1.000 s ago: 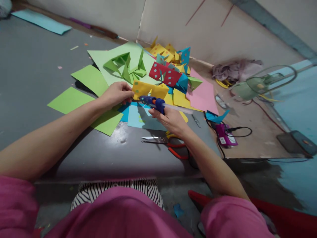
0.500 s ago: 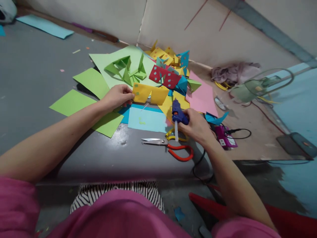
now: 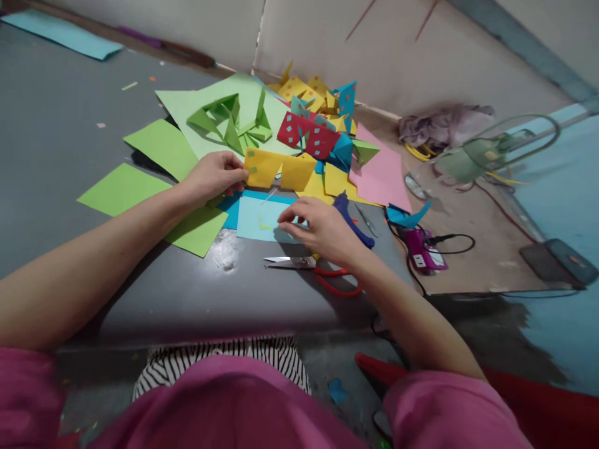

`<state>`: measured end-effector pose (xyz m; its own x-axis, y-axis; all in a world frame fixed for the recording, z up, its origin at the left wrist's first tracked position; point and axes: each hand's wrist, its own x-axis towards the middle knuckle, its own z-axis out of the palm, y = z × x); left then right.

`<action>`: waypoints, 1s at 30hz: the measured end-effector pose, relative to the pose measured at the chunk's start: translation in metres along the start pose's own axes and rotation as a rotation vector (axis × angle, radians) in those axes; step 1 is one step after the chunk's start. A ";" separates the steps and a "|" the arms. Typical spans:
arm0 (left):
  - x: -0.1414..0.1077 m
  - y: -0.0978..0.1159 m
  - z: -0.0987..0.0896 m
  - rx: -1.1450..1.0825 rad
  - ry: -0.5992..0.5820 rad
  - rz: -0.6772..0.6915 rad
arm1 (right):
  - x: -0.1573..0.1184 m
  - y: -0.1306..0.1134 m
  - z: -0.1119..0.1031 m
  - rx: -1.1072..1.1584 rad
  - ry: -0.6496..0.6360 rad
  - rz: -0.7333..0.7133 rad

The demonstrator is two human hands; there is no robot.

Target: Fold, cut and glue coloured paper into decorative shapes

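Observation:
My left hand [image 3: 213, 178] pinches the left edge of a folded yellow paper piece [image 3: 276, 169] and holds it just above the grey table [image 3: 187, 299]. My right hand [image 3: 318, 227] hovers over a light blue paper sheet [image 3: 259, 218], with thumb and forefinger pinched close together near the sheet; whether they hold anything is unclear. The blue glue gun [image 3: 352, 218] lies on the table just right of that hand. Scissors with red handles [image 3: 299, 265] lie under my right wrist.
Green sheets [image 3: 163, 146] and folded green shapes [image 3: 234, 121] lie at the left and back. A heap of yellow, red and blue cut pieces [image 3: 318, 125] sits by the wall, beside a pink sheet [image 3: 381, 178]. A magenta device with cables [image 3: 421, 252] rests at the right edge.
My right hand carried the glue gun away from the yellow piece, set it down on the right, and moved back over the light blue sheet. The left hand kept its hold.

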<state>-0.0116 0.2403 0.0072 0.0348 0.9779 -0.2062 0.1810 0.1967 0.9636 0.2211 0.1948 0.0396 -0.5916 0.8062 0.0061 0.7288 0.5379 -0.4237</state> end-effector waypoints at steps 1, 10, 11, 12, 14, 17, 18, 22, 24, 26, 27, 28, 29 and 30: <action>0.001 0.000 0.000 -0.001 -0.005 0.006 | 0.005 -0.002 0.007 0.007 -0.028 -0.011; 0.007 -0.007 0.000 -0.003 -0.026 0.051 | 0.020 -0.002 0.014 -0.036 -0.151 -0.011; 0.007 -0.007 0.000 0.000 -0.025 0.053 | 0.021 -0.003 0.012 -0.034 -0.168 -0.007; 0.007 -0.007 0.000 0.002 -0.024 0.054 | 0.022 -0.004 0.011 -0.030 -0.186 -0.004; 0.007 -0.008 0.000 0.001 -0.022 0.053 | 0.024 -0.005 0.010 -0.022 -0.207 0.000; 0.007 -0.007 0.000 -0.009 -0.024 0.058 | 0.025 -0.006 0.010 -0.039 -0.202 -0.008; 0.007 -0.007 0.000 -0.012 -0.026 0.057 | 0.025 -0.006 0.010 -0.053 -0.200 -0.013; 0.006 -0.007 0.000 -0.008 -0.023 0.046 | 0.026 -0.009 0.009 -0.119 -0.239 -0.002; 0.006 -0.007 0.000 0.001 -0.022 0.044 | 0.026 -0.010 0.009 -0.116 -0.252 0.012; 0.007 -0.007 0.000 0.002 -0.026 0.047 | 0.027 -0.008 0.008 -0.062 -0.205 0.050; 0.007 -0.007 0.000 0.000 -0.029 0.049 | 0.027 -0.006 0.009 -0.018 -0.160 0.082; 0.007 -0.007 0.000 -0.002 -0.031 0.049 | 0.028 -0.004 0.009 0.034 -0.108 0.117; 0.006 -0.006 0.000 -0.003 -0.031 0.048 | 0.029 -0.001 0.009 0.093 -0.052 0.149; 0.006 -0.006 0.000 -0.003 -0.030 0.045 | 0.031 0.002 0.010 0.157 -0.004 0.176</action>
<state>-0.0128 0.2451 0.0002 0.0726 0.9832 -0.1673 0.1757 0.1525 0.9725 0.2008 0.2186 0.0296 -0.4619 0.8830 -0.0834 0.7582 0.3444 -0.5536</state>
